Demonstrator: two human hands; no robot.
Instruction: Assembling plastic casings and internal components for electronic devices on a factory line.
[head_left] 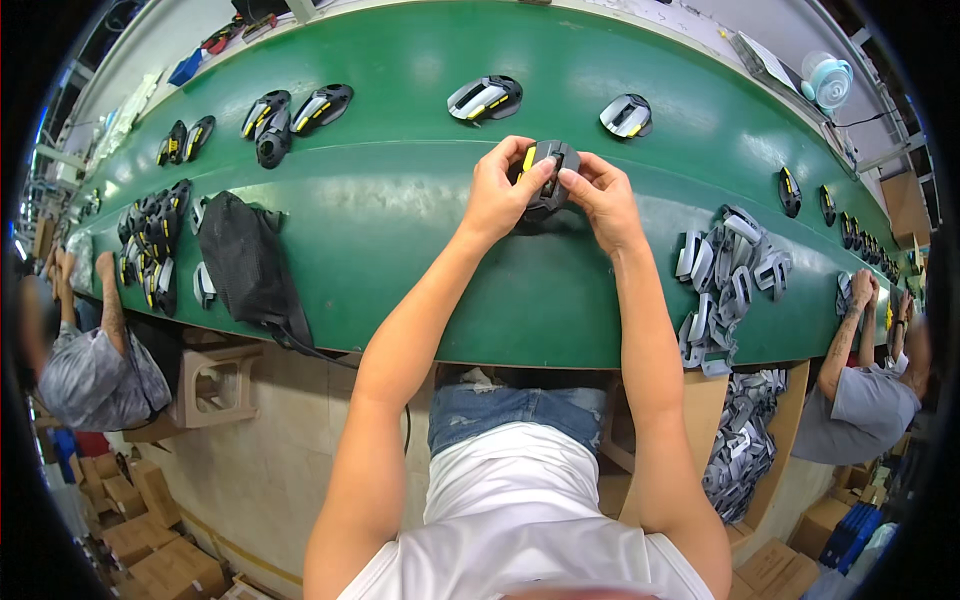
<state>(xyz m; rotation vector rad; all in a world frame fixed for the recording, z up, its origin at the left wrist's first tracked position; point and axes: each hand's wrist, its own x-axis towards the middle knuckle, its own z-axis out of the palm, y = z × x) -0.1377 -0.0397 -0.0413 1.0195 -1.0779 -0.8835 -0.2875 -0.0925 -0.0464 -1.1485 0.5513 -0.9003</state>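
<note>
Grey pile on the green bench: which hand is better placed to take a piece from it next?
Likely the right hand: the grey pile lies on that side, farther from the left hand. Both hold the black-and-yellow piece.

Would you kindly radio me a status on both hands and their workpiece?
Left hand and right hand both gripping dark casing with yellow stripe. Casing over green worktable. Black mesh bag left, grey plastic parts right, both apart from hands.

The held part (pixel 545 198) looks like hard, mostly matt plastic; the grey pieces (pixel 740 286), smooth plastic with a dull sheen. The bench (pixel 450 285) is smooth and glossy. The bag (pixel 245 260) appears to be matt mesh cloth, the jeans (pixel 530 408) rough denim, the boxes (pixel 180 572) matt cardboard.
</note>
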